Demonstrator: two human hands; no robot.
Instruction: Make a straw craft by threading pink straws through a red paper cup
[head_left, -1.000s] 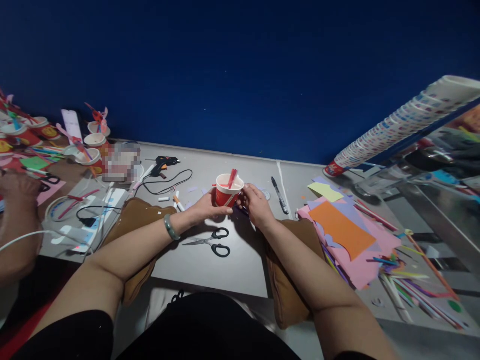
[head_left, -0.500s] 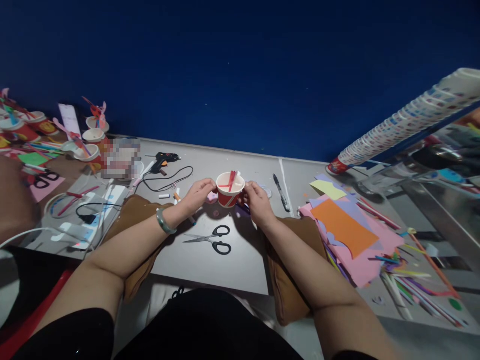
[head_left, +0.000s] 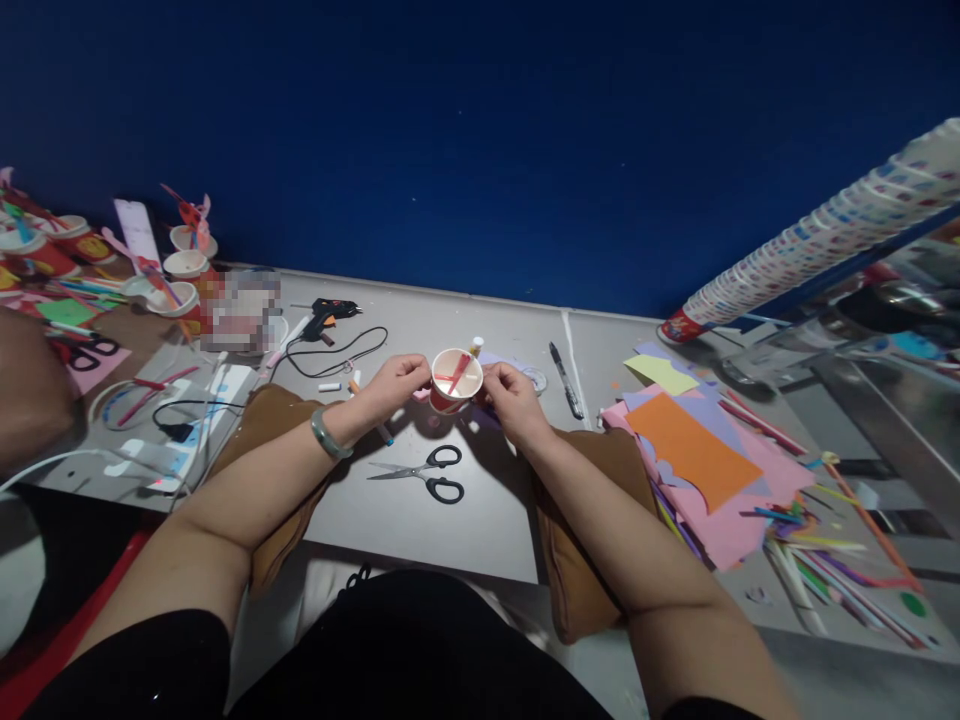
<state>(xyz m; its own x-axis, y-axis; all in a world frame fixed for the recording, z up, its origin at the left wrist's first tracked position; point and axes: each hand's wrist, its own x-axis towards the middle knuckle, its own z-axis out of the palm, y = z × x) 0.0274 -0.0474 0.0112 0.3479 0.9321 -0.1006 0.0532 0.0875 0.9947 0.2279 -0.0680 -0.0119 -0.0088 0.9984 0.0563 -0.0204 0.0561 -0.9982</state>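
Note:
A small red and white paper cup [head_left: 447,405] is held up over the table between my two hands, its mouth tilted towards me. Red strips [head_left: 461,372] show inside it. My left hand [head_left: 401,385], with a bangle on the wrist, pinches the cup's left side. On the other side, my right hand [head_left: 514,402] has its fingers closed at the rim; some fingertips are hidden. Just behind the cup stands a small white-capped bottle [head_left: 477,346]. Black-handled scissors [head_left: 420,472] lie partly open below the cup. Marker pieces [head_left: 330,387] are beside my left hand.
A black glue gun [head_left: 330,318] with its cord lies at the back left, near a power strip [head_left: 214,425]. Right of my hands are a black pen [head_left: 565,380], coloured paper [head_left: 690,450] and a leaning cup stack [head_left: 817,240]. Another person's arm [head_left: 34,395] enters from the left.
The cup has tipped further towards me, showing more of its inside, and the white-capped bottle now shows behind it. Both hands stay at its sides. The view has shifted slightly.

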